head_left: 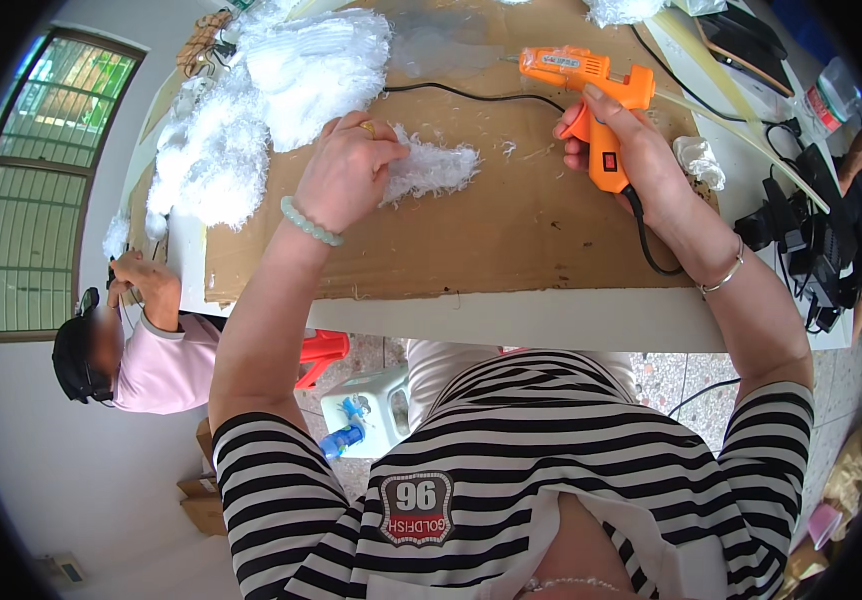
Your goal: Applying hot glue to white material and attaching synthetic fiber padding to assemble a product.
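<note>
My left hand (346, 172) presses down on a small tuft of white fluffy fibre (433, 168) lying on a brown cardboard sheet (511, 235). The fingers are closed on the tuft's left end. My right hand (619, 150) grips the handle of an orange hot glue gun (591, 85). Its nozzle points left, above and to the right of the tuft. The gun's black cord (651, 250) trails off past my right wrist.
A big heap of white fibre (271, 90) fills the table's far left. Another person in a pink top (156, 365) sits at the left edge. Black cables and devices (801, 240) crowd the right side. A white stool (376, 405) stands under the table.
</note>
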Demonstrator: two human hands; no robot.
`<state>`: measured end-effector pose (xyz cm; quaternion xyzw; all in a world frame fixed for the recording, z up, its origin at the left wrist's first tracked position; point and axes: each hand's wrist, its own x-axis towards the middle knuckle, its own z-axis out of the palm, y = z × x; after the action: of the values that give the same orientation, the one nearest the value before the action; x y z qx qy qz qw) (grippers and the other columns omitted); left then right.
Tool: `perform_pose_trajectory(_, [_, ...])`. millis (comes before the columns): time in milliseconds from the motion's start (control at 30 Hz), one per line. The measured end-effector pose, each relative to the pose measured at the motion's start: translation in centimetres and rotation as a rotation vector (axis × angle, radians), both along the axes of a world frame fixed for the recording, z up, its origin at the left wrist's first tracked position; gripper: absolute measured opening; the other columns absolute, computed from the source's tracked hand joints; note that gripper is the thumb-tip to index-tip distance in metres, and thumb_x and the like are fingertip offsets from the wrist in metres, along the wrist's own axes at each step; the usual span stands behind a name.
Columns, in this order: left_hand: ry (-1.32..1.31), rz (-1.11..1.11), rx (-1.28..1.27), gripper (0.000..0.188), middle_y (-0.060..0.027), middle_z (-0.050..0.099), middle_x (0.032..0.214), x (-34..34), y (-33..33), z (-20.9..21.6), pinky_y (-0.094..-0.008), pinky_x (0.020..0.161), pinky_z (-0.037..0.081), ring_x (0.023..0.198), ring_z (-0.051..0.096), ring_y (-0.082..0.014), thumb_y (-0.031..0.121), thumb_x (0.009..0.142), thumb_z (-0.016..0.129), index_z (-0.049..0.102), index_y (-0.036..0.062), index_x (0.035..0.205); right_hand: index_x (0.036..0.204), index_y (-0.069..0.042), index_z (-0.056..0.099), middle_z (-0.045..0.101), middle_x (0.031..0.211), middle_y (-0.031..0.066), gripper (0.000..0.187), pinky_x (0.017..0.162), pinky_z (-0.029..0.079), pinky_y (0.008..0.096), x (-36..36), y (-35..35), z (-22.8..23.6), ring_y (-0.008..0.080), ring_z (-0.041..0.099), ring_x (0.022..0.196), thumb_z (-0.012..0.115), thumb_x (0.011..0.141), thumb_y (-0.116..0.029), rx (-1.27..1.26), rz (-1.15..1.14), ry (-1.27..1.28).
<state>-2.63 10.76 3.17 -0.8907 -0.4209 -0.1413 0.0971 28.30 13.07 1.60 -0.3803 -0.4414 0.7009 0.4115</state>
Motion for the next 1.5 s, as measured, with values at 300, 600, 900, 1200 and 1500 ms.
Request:
perform_pose_trajectory(300, [-0.056,-0.006,-0.024,0.028,-0.0086,0.066,0.089,1.1,-0.4,-0.7,-0.0373,0.078,0.048,0.086,0.06,-0.0281,-0.01,0.069,0.058,0.069,0.0062,0.089,0.092,-0.003,0.06,0.061,0.084,0.0046,0.036,0.07,0.051,0.0255,0.1,-0.1,0.0,0.0109,0.057,0.073,0.045,0.097,-0.036,0.006,0.01,-0.006])
perform_pose_trajectory(600, [-0.393,0.227,-0.221,0.029,-0.0124,0.065,0.106,-0.8,0.5,-0.2,-0.0288,0.084,0.048,0.094,0.061,-0.0262,-0.003,0.077,0.064,0.068,0.0079,0.104,0.092,-0.003,0.06,0.062,0.086,0.0053,0.038,0.07,0.05,0.027,0.2,-0.2,0.1,0.0115,0.057,0.073,0.044,0.097,-0.037,0.078,0.063,-0.033])
perform_pose_trajectory(900, [-0.423,0.283,-0.381,0.011,-0.0109,0.067,0.085,-1.6,3.2,-1.6,-0.032,0.072,0.05,0.078,0.063,-0.0238,0.009,0.08,0.065,0.069,0.0046,0.089,0.098,-0.001,0.06,0.063,0.09,0.0063,0.037,0.072,0.048,0.0284,-1.3,-2.4,1.5,0.0126,0.057,0.076,0.046,0.097,-0.036,0.376,0.251,-0.175])
perform_pose_trajectory(1200, [-0.445,0.276,-0.437,0.016,-0.0103,0.066,0.087,-1.8,3.0,-1.6,-0.0306,0.073,0.049,0.079,0.062,-0.0213,0.015,0.085,0.062,0.067,0.0018,0.093,0.1,-0.005,0.057,0.05,0.073,-0.0049,0.023,0.055,0.038,0.0207,-4.4,-3.4,2.1,0.0042,0.044,0.061,0.06,0.093,-0.027,0.642,0.329,-0.657])
perform_pose_trajectory(1500, [-0.426,0.238,-0.393,0.018,-0.0127,0.066,0.086,-1.8,3.0,-1.6,-0.0339,0.072,0.049,0.079,0.062,-0.0262,0.018,0.083,0.061,0.068,0.0036,0.093,0.106,-0.001,0.058,0.06,0.079,0.0092,0.036,0.07,0.047,0.0325,-6.2,-3.5,2.8,0.0202,0.056,0.071,0.061,0.089,-0.032,0.713,0.352,-0.917])
